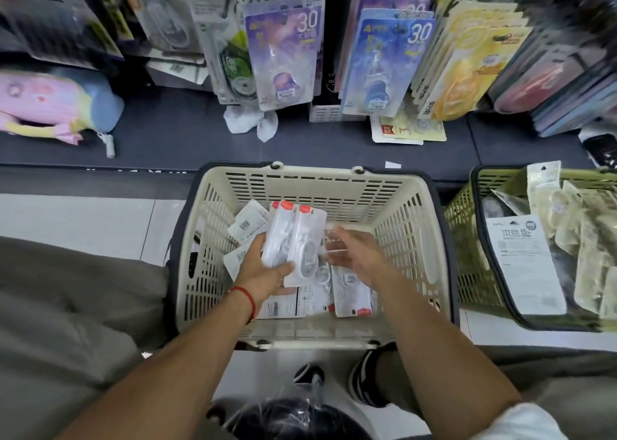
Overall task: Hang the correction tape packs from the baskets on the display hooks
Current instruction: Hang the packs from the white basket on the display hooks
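Note:
A cream basket (394,212) sits on the floor in front of me with several white correction tape packs (350,292) lying in it. My left hand (263,272) grips a small stack of white packs with red tops (293,236), held upright over the basket. My right hand (350,252) hovers just right of that stack with its fingers spread and blurred, holding nothing. Above, rows of tape packs hang on display hooks: purple ones (287,52), blue ones (387,62) and yellow ones (467,62).
A green basket (467,239) full of clear and white packs stands at the right. The dark shelf ledge (173,129) holds a pastel pencil case (50,105) and loose yellow packs (410,130). My knees flank the cream basket, and a black bag (293,419) lies by my feet.

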### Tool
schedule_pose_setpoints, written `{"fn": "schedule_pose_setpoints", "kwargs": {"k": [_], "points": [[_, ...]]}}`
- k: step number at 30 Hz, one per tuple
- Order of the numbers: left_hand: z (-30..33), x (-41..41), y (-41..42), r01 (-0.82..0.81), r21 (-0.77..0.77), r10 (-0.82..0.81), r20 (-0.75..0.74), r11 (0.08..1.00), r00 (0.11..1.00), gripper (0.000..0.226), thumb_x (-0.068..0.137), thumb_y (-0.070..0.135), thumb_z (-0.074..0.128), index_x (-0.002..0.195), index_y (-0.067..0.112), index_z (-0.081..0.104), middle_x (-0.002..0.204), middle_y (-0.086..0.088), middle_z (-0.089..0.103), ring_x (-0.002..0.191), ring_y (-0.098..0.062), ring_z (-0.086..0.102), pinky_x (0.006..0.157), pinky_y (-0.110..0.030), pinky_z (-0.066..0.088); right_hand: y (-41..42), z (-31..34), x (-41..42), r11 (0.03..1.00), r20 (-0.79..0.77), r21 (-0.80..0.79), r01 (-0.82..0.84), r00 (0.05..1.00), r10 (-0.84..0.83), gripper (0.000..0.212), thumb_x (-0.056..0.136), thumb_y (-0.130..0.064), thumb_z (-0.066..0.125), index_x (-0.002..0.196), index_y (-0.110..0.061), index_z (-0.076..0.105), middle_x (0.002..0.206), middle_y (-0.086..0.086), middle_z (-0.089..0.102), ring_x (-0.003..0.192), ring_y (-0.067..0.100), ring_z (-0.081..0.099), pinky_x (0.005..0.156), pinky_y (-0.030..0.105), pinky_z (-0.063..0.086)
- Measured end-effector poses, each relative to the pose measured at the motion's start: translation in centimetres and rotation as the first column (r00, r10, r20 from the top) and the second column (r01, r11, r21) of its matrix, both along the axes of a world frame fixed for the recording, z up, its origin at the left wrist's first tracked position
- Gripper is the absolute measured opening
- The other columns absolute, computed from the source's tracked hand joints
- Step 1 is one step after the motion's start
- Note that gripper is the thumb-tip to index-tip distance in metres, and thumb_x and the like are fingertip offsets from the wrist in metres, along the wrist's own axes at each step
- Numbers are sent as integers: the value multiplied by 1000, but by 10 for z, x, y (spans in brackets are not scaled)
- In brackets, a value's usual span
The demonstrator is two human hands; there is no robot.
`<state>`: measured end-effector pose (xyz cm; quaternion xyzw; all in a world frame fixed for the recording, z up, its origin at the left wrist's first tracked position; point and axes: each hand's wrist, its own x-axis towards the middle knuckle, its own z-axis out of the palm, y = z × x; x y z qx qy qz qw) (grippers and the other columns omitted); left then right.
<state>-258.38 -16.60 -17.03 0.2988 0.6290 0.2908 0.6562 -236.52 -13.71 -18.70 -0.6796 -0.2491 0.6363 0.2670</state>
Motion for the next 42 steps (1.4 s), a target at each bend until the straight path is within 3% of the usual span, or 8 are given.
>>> {"fn": "schedule_pose_setpoints", "kwargs": {"k": [3, 7, 15, 23, 28, 32, 37, 42], "points": [[-8, -5, 1, -69, -78, 75, 74, 995, 994, 60, 89, -6, 78, 124, 40, 62, 126, 0, 71, 102, -26, 75, 70, -52, 66, -6, -36, 14, 912, 633, -106, -396, 680, 369, 44, 102, -19, 65, 145, -14, 59, 147, 8, 60, 131, 28, 62, 114, 44, 49], [-14, -11, 1, -86, -146, 102, 107, 986, 989, 65, 87, -2, 80, 133, 39, 61, 131, 0, 70, 101, -24, 77, 75, -54, 66, -10, -58, 17, 606, 657, -361, -709, 268, 705, 86, 96, -26, 73, 166, -26, 21, 173, 2, 22, 160, 27, 20, 125, 49, 27], [-9, -15, 1, -109, -138, 128, 134, 984, 983, 73, 86, -1, 83, 143, 37, 56, 145, -6, 60, 120, -33, 66, 78, -55, 65, -2, -42, 23, 568, 723, -396, -722, 137, 678, 79, 87, -19, 82, 154, -20, 41, 151, 14, 40, 141, 34, 46, 118, 47, 39], [31, -1, -2, -132, 93, 121, 109, 987, 987, 64, 89, -7, 76, 132, 37, 59, 128, -4, 71, 104, -32, 75, 66, -46, 66, 32, 70, 59, 849, 639, 13, -529, 658, 400, 62, 80, -26, 86, 135, -22, 57, 131, 6, 63, 115, 25, 62, 86, 32, 51], [70, 9, -5, -267, 219, 219, 221, 938, 950, 55, 91, -8, 73, 120, 38, 62, 114, 1, 77, 93, -22, 79, 68, -46, 66, 28, 160, 96, 887, 174, 449, -107, 984, 30, 35, 87, -3, 81, 115, -23, 75, 110, -4, 79, 100, 20, 73, 73, 25, 60], [114, 31, 0, -290, 270, 162, 412, 918, 897, 57, 92, -2, 75, 131, 38, 60, 117, 5, 78, 100, -22, 78, 73, -49, 66, 28, 207, 76, 855, -161, 510, 95, 987, -14, 48, 79, -12, 80, 125, -3, 71, 117, 14, 78, 97, 25, 75, 77, 33, 63], [185, 47, 32, -315, 400, 63, 530, 861, 845, 59, 92, 0, 74, 137, 34, 57, 126, 1, 76, 108, -29, 77, 74, -51, 65, 37, 256, 45, 803, 49, 595, -32, 999, 3, 46, 71, -32, 86, 106, -5, 73, 94, 11, 81, 77, 19, 76, 63, 26, 60], [253, 23, 84, -229, 609, -7, 360, 759, 933, 60, 92, -3, 74, 135, 35, 58, 119, 1, 78, 101, -28, 79, 74, -52, 66, 64, 307, 34, 697, 242, 670, -254, 963, 118, 36, 94, -39, 75, 114, -12, 64, 96, 9, 81, 71, 30, 72, 64, 37, 59]]}}
